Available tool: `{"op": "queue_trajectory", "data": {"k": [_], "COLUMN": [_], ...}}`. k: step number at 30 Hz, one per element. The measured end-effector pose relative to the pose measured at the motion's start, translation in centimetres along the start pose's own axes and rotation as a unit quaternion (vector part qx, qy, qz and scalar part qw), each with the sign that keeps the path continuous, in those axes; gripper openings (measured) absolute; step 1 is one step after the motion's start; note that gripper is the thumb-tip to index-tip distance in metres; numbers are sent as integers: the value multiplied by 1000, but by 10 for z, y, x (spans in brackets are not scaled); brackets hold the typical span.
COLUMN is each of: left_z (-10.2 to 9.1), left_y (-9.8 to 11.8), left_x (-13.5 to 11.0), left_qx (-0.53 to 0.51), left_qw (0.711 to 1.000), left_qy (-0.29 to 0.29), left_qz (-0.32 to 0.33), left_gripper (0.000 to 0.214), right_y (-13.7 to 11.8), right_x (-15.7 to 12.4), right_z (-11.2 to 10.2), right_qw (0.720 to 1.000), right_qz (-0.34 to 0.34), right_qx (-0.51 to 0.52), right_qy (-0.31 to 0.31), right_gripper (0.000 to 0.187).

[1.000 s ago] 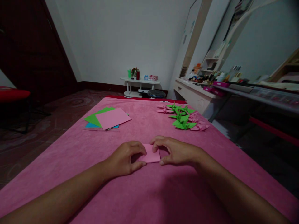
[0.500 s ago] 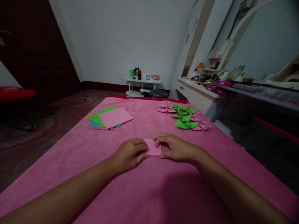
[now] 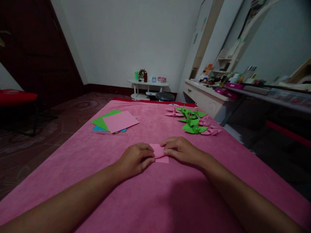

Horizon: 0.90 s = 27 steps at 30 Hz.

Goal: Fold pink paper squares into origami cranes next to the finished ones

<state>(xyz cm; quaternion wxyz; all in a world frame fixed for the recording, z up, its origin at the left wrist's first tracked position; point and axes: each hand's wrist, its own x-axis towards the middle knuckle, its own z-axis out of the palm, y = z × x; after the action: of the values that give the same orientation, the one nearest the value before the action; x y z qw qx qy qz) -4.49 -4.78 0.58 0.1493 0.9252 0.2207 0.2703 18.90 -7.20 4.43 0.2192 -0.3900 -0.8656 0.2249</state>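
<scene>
A small folded piece of pink origami paper lies on the pink cloth between my hands. My left hand rests at its left edge, with fingers curled and the thumb on the near left corner. At the right side my right hand pinches the upper layer between thumb and fingers. That layer's near corner is lifted and bent away from me, so a strip of the layer beneath shows. Part of the paper is hidden under the fingers of both hands.
Loose square sheets in pink, green and blue lie at the far left of the cloth-covered table. Several folded green paper cranes and pink ones sit at the far right. A cluttered dresser stands beyond them.
My right thumb has moved away from me, raising the near right corner of the paper's upper layer. The left hand stays in place on the left edge.
</scene>
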Motion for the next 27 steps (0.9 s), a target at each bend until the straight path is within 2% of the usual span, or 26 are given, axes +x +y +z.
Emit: {"op": "queue_trajectory", "data": {"k": [3, 7, 10, 14, 17, 23, 27], "left_z": [1, 2, 2, 1, -1, -8, -10], "left_y": [-1, -2, -3, -3, 0, 9, 11], "left_x": [0, -1, -4, -9, -12, -15, -16], "left_qx": [-10, -27, -26, 1, 18, 24, 35], "left_qw": [1000, 999, 999, 1000, 999, 996, 994], "left_qy": [7, 7, 9, -3, -24, -59, -61], "left_qz": [-6, -22, -17, 7, 23, 56, 88], "left_gripper": [20, 19, 18, 19, 21, 23, 23], "right_y": [1, 3, 5, 9, 14, 20, 21], "right_x": [0, -2, -2, -2, -3, -5, -6], "right_z": [1, 5, 10, 13, 11, 4, 3], "right_qw": [998, 996, 997, 998, 999, 992, 986], "right_qz": [-30, -54, -58, -53, -48, 4, 29], "right_qx": [-42, -64, -58, -13, 22, 119, 160], "right_qy": [20, -1, 4, 15, -1, -27, -33], "right_gripper": [13, 12, 20, 20, 15, 7, 12]}}
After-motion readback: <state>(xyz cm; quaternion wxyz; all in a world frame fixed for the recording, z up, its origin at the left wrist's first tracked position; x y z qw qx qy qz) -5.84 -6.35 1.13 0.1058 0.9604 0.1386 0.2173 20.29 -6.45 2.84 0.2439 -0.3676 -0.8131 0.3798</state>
